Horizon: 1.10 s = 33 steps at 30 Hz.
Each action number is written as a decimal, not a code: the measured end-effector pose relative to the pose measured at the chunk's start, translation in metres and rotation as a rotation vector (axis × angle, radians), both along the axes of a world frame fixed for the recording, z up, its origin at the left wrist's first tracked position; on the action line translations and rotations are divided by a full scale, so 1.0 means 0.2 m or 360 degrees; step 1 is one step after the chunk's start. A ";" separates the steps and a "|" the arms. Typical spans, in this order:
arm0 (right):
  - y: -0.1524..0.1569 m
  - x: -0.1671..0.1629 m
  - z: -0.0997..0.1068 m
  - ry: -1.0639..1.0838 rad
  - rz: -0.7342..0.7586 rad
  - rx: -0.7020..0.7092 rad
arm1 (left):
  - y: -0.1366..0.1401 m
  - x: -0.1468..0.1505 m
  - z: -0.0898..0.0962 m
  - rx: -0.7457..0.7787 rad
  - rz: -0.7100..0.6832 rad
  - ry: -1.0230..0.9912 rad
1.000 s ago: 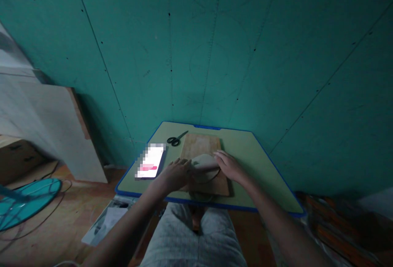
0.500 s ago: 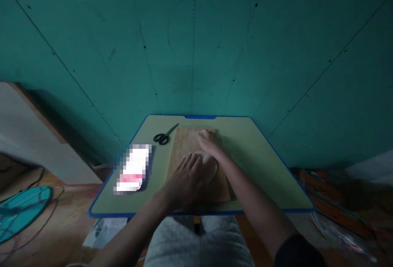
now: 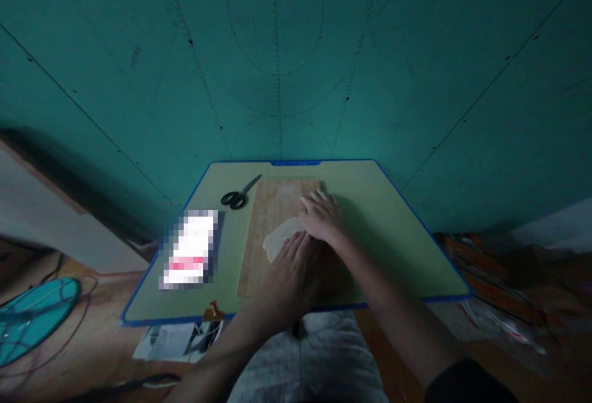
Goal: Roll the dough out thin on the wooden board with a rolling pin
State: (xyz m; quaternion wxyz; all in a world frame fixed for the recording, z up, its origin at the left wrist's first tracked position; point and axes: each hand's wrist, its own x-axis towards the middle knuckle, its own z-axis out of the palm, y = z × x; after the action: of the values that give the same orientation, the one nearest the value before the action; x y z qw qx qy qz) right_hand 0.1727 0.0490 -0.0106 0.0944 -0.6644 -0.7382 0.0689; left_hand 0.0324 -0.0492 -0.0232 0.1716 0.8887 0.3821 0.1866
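A flat, pale piece of dough (image 3: 280, 237) with an uneven edge lies on a wooden board (image 3: 250, 267). My left hand (image 3: 287, 267) rests over its near side, fingers stretched out and close together. At the dough's far right side is my right hand (image 3: 321, 215), its fingers extended over the right part of the board. Both hands hide much of the dough's right and near portions. Nothing shows gripped in either hand.
Black-handled scissors (image 3: 238, 198) lie left of the board, with a blurred white and pink packet (image 3: 189, 249) nearer me. The small table's blue rim (image 3: 448, 299) surrounds everything. A green wall (image 3: 287, 82) stands behind, and a turquoise round object (image 3: 41, 316) is on the floor at left.
My right hand has gone from curled fingers to extended ones, slightly nearer the dough. My left hand has shifted right and nearer me, exposing the dough's left side. The camera view has shifted.
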 end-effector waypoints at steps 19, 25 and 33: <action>-0.22 0.29 -0.16 0.0201 0.0006 0.0368 | -0.05 0.08 0.02 -0.0237 -0.0273 -0.0007; -0.28 0.24 -0.16 0.0216 -0.0009 0.0555 | -0.02 -0.13 0.13 -0.0284 -0.0352 0.0102; -0.23 0.19 -0.01 0.0004 -0.0272 0.0025 | 0.19 -0.21 0.08 0.0074 0.0313 0.0420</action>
State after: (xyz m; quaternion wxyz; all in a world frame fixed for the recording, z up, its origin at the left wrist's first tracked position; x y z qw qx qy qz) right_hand 0.2105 0.0022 -0.0135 0.1061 -0.7242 -0.6792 0.0557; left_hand -0.0101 -0.0105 -0.0062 0.0802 0.8676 0.4819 0.0930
